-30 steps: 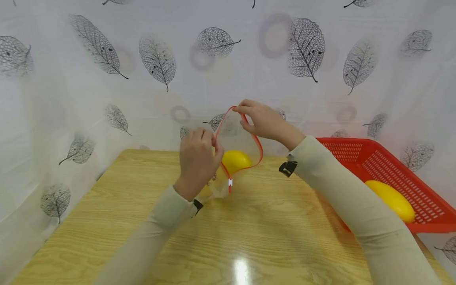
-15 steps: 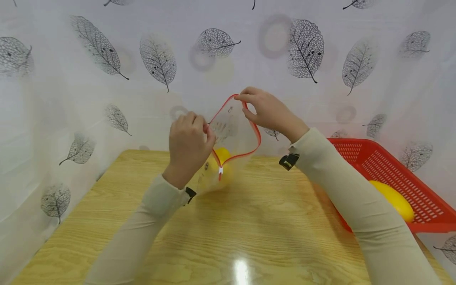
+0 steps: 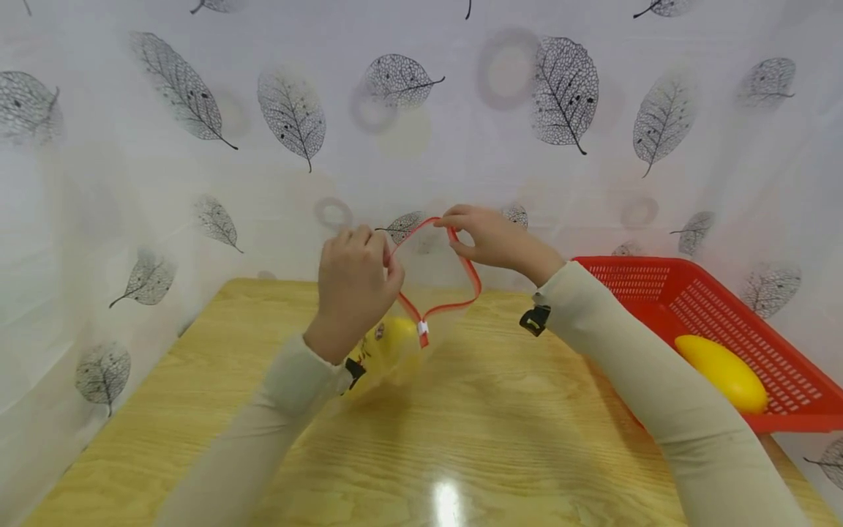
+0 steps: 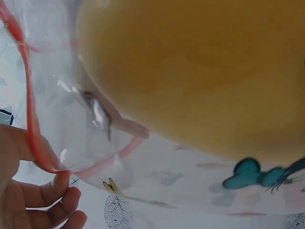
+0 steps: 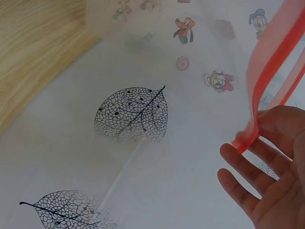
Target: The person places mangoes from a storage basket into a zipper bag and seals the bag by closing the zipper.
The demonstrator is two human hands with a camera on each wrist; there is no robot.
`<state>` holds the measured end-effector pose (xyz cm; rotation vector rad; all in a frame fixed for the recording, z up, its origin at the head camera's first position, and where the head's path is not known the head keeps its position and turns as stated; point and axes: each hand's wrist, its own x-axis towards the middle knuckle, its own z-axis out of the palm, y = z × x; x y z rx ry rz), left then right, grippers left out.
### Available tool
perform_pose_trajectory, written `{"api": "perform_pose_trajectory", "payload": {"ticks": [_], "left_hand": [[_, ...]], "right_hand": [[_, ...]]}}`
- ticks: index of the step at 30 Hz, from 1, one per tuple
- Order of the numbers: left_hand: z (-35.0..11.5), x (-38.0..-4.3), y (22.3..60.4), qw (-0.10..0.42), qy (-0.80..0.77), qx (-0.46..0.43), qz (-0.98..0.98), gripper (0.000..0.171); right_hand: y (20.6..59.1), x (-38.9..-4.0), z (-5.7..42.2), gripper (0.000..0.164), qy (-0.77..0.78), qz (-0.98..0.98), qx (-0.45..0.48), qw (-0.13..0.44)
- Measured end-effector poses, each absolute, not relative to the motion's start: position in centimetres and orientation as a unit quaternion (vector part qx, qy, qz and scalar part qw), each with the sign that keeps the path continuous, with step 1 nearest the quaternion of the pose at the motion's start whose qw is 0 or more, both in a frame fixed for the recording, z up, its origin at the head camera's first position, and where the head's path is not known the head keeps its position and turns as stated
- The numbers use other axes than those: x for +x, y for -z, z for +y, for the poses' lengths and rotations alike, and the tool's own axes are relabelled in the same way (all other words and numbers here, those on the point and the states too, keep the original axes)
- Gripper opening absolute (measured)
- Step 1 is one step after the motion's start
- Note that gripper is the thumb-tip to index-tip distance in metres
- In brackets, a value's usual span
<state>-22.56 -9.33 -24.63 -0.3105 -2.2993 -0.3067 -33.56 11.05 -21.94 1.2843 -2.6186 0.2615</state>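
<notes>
Both hands hold up a clear plastic zip bag (image 3: pixel 441 282) by its red rim, its mouth standing wide. At the rim's left side, my left hand (image 3: pixel 353 289) pinches the edge; the left wrist view shows its fingertips (image 4: pixel 59 183) on the red border. My right hand (image 3: pixel 497 240) pinches the rim's upper right, with other fingers (image 5: pixel 243 191) spread loosely below. A white slider (image 3: pixel 423 329) sits at the rim's near corner. Inside the bag, low down, lies a smooth yellow oval thing (image 4: pixel 190 76), partly hidden by my left hand in the head view. Cartoon figures (image 5: pixel 184 29) are printed on the plastic.
A red perforated basket (image 3: pixel 665 282) stands at the right edge of the wooden table (image 3: pixel 500 439), with another yellow oval thing (image 3: pixel 721 372) in it, partly behind my right sleeve (image 3: pixel 652 380). A leaf-patterned curtain (image 3: pixel 421 146) hangs behind.
The hands and bag rose, then came down again. The yellow oval thing now shows lower and farther left, beside my left wrist. Both hands keep their hold on the rim.
</notes>
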Motion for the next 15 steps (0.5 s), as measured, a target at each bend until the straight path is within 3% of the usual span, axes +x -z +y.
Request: {"api": "perform_pose_trajectory", "payload": {"ticks": [15], "left_hand": [[-8.4,-22.6,27.3,0.423,0.141,-0.112,-0.888,0.017]], "right_hand": [[24.9,-33.3,12.9,0.038,-0.103,-0.882,0.449,0.094]]}}
